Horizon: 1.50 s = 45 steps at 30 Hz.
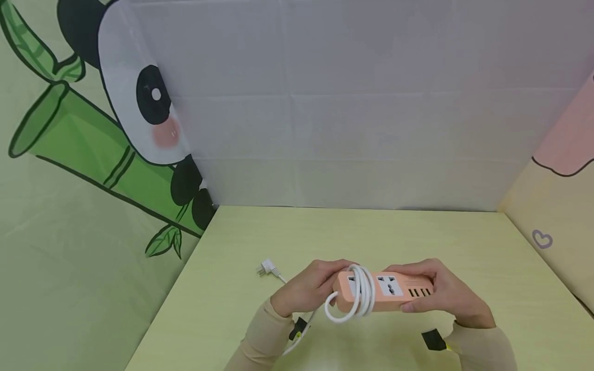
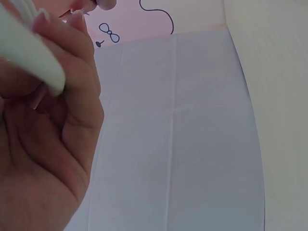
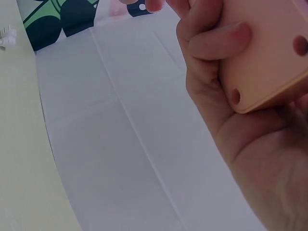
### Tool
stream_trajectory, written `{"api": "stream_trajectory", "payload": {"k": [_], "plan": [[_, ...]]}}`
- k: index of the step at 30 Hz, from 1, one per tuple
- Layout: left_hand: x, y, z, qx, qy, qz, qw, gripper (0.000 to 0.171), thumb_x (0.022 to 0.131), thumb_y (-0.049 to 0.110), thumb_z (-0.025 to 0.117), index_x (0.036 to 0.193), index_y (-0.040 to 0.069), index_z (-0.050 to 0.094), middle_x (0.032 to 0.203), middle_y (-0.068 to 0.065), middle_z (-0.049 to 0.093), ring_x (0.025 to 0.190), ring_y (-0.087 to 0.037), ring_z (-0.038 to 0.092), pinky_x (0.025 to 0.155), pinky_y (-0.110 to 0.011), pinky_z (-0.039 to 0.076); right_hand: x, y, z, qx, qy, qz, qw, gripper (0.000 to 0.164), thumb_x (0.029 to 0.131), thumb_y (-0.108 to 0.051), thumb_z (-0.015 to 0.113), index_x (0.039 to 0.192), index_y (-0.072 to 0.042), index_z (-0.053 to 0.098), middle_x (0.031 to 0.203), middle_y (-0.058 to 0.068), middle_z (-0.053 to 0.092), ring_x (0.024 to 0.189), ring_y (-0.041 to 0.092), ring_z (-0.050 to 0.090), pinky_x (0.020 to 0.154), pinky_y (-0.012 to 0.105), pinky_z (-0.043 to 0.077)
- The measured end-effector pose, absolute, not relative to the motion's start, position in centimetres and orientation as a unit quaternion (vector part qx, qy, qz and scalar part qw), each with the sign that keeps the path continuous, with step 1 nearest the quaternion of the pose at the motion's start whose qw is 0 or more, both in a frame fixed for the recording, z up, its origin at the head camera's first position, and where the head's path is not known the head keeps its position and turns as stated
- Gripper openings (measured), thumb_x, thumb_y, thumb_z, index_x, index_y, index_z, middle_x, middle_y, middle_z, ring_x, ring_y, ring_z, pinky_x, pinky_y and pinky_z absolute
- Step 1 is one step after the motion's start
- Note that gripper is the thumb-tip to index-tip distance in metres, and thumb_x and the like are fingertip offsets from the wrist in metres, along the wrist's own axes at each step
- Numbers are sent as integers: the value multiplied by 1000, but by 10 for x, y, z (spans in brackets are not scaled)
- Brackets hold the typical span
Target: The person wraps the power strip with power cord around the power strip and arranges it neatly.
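An orange power strip (image 1: pixel 387 304) with white socket panels and several slots is held up above the table, face toward the head camera. My right hand (image 1: pixel 457 296) grips its right end, thumb along the lower edge; in the right wrist view, curled fingers press the underside of the strip (image 3: pixel 269 67). White power cord (image 1: pixel 365 291) is looped several times round the strip's left half. My left hand (image 1: pixel 306 289) is at that left end, and in the left wrist view its fingers curl round the cord (image 2: pixel 29 50). From there the cord's loose length trails below, ending in a white plug (image 1: pixel 267 267).
The pale yellow table (image 1: pixel 362 232) meets a grey-white back wall (image 1: pixel 352 118). A panda-and-bamboo printed panel (image 1: pixel 69 247) stands on the left, a pink and cream one (image 1: pixel 557 206) on the right. Black tabs (image 1: pixel 433 340) show near both wrists.
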<state>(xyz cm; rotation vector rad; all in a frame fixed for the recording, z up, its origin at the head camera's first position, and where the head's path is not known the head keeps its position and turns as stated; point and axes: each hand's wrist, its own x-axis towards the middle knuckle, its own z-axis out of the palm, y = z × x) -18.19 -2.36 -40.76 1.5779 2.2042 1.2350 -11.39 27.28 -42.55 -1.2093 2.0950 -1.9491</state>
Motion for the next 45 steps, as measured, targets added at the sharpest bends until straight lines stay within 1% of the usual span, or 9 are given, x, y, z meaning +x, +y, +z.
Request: {"api": "stream_trajectory", "payload": {"k": [7,14,19,27,32,34,37,40,45], "plan": [[-181,-24,-407,513,740,421,108,27,108,9,46,131,6,60,99,-10,69,62,5,52,64,-14,51,-113,272,-424,-381,675,-632,16,63,76,24,68,136,8,58,120,12,73,87,14,68,71,30,58],[-180,-23,-409,513,737,428,102,24,109,12,45,126,7,61,87,-7,68,60,0,56,65,-16,53,-109,273,-422,-349,693,-631,11,62,77,20,71,136,4,60,112,6,75,89,11,68,73,30,58],[-180,-23,-411,510,722,453,114,25,109,12,44,128,7,60,87,-10,67,57,-9,59,60,-19,55,-110,273,-422,-353,685,-638,11,63,77,21,70,137,4,59,115,7,74,91,12,67,75,29,58],[-180,-23,-414,496,725,465,109,29,110,12,41,133,8,59,78,-10,65,59,4,52,60,-17,52,-109,272,-420,-344,688,-640,0,61,78,23,68,136,8,57,119,9,73,92,13,66,77,29,57],[-180,-22,-413,485,744,451,92,30,110,15,43,132,10,62,88,-6,67,69,-7,54,70,-16,47,-107,272,-418,-325,692,-645,11,60,81,21,68,137,7,57,122,6,73,94,11,67,77,29,58],[-180,-22,-413,479,752,445,83,28,110,17,46,129,10,65,89,-5,67,71,-11,54,72,-16,45,-107,272,-417,-321,692,-647,12,59,81,21,68,138,8,56,123,6,72,95,10,67,77,29,58],[-180,-23,-413,468,762,441,78,24,109,18,49,120,9,68,81,-10,65,66,-10,52,68,-15,43,-106,272,-416,-313,691,-652,14,59,81,20,68,138,9,55,124,5,72,95,9,67,78,28,58],[-180,-22,-413,454,766,446,91,21,108,16,50,108,7,69,73,-14,65,61,-3,54,62,-15,47,-106,271,-415,-299,694,-654,19,58,81,19,68,138,8,56,124,3,73,95,8,67,78,28,58],[-177,-21,-412,425,755,480,133,16,105,11,55,104,3,69,69,-14,65,54,-3,62,55,-23,56,-106,271,-415,-287,709,-644,9,59,81,18,69,137,7,57,123,0,73,93,7,66,77,27,57]]}}
